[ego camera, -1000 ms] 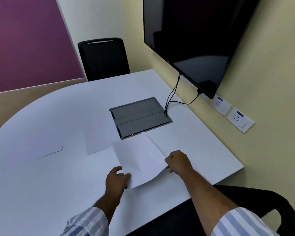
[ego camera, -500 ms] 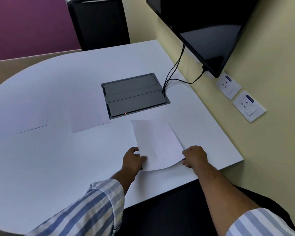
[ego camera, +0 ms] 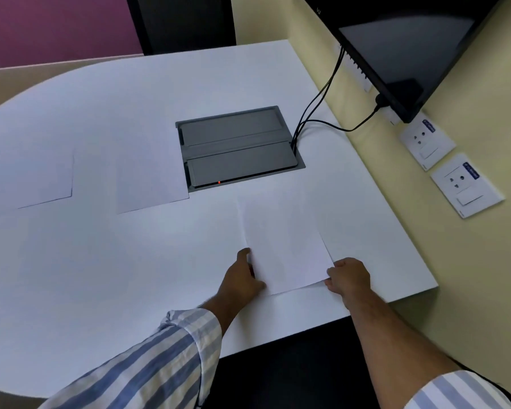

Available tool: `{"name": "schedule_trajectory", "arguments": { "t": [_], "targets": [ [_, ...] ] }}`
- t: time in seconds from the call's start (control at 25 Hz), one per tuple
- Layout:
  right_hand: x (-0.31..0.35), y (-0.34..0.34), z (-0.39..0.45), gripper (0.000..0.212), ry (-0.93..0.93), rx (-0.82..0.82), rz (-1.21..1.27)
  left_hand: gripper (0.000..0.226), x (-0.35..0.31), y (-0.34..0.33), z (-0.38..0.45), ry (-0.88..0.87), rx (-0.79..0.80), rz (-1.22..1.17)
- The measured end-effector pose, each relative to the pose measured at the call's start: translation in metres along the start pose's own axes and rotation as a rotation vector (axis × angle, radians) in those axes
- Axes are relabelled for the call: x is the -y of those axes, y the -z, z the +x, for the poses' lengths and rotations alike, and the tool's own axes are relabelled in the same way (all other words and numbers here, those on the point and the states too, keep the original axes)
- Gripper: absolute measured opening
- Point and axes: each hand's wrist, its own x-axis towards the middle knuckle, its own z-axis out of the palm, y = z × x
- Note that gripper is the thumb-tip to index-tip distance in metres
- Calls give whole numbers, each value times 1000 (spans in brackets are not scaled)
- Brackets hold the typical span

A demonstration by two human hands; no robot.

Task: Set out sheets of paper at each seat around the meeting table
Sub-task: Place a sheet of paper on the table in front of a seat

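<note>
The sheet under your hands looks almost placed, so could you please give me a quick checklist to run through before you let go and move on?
1. Sheet lies wholly on the table: ok.
2. Sheet lies flat: not ok, its near right corner is lifted at the right hand.
3. Left hand steadies the sheet's left edge: ok.
4. Sheet clear of the grey cable box: ok.
5. Sheet clear of the two other sheets, one beside the box, one farther left: ok.
6. More sheets to hand for the next seat: cannot tell.
</note>
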Motion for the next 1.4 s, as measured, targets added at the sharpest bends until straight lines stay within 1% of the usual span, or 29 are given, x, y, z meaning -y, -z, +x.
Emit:
{"name": "schedule_trajectory", "arguments": {
  "t": [0.04, 0.12, 0.2, 0.28, 0.32, 0.36, 0.4, 0.52, 0.64, 0.72, 0.88, 0.96, 1.08, 1.28, 1.4],
  "targets": [
    [1, 0, -2, 29, 49, -33, -76, 94, 1, 1, 0, -36, -11, 136],
    [0, -1, -9, 41, 128, -96, -197, 91, 7, 2, 0, -141, -85, 457],
    [-1, -2, -14, 46, 249, -140, -306, 88, 12, 1, 1, -235, -128, 654],
    [-2, -5, -17, 48, 454, -146, -425, 81, 13, -1, 1, -271, -134, 715],
    [0, -8, -20, 50, 556, -116, -483, 77, 13, -2, 0, -277, -140, 725],
    [3, -10, -22, 52, 626, -75, -543, 73, 13, -4, -1, -286, -141, 738],
    [6, -13, -22, 55, 654, -27, -604, 70, 13, -7, -3, -299, -137, 753],
    [9, -19, -21, 64, 597, 71, -724, 67, 14, -11, -6, -334, -107, 781],
    [3, -20, -20, 65, 542, 113, -808, 66, 15, -10, -7, -357, -90, 797],
    [1, -19, -22, 63, 540, 98, -830, 63, 15, -10, -7, -387, -68, 804],
    [7, -17, -26, 44, 552, 4, -803, 51, 15, -8, -6, -454, -14, 765],
    [7, -16, -26, 50, 549, -14, -801, 57, 14, -10, -6, -451, -48, 709],
    [0, -18, -25, 64, 536, -3, -793, 79, 12, -15, -4, -376, -90, 679],
    [0, -25, -25, 65, 570, 21, -755, 75, 7, -21, 1, -324, -90, 741],
    [-3, -26, -26, 72, 533, -21, -749, 74, 11, -18, 1, -314, -100, 736]
  ]
}}
